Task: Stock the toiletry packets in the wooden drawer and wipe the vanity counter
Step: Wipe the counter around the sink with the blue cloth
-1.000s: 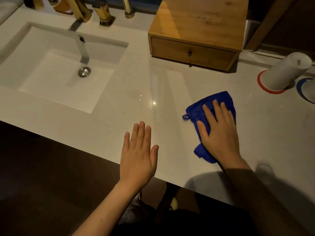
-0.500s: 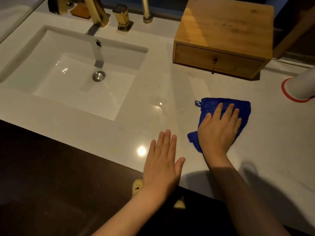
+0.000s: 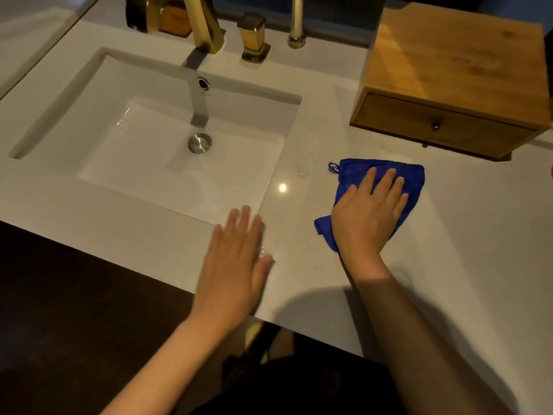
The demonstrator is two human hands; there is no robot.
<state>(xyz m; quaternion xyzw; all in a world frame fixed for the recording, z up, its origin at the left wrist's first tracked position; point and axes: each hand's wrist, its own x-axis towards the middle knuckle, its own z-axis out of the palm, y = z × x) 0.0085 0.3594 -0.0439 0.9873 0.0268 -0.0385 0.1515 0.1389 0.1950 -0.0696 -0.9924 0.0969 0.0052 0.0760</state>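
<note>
Your right hand lies flat, fingers spread, pressing the blue cloth onto the vanity counter, between the sink's right rim and the counter's right edge; the cloth's small loop points toward the sink. Your left hand is open and flat, gripping nothing, at the counter's front edge just below the sink's front right corner — it is blurred, so you cannot tell whether the palm touches the surface.

Behind the cloth, toward the back right corner of the counter, sits the wooden drawer in its box, pushed shut, its dark knob facing you; no packets show. Along the back edge stand the gold faucet, a gold handle and a slim gold post; the drain sits mid-basin. Nothing lies on the counter between the cloth and the drawer.

Compared with half a second ago, your right hand and cloth sit closer to the sink's right rim; your left hand has slid left too, now under the basin corner; the white cup on the red ring has gone from view at the right.
</note>
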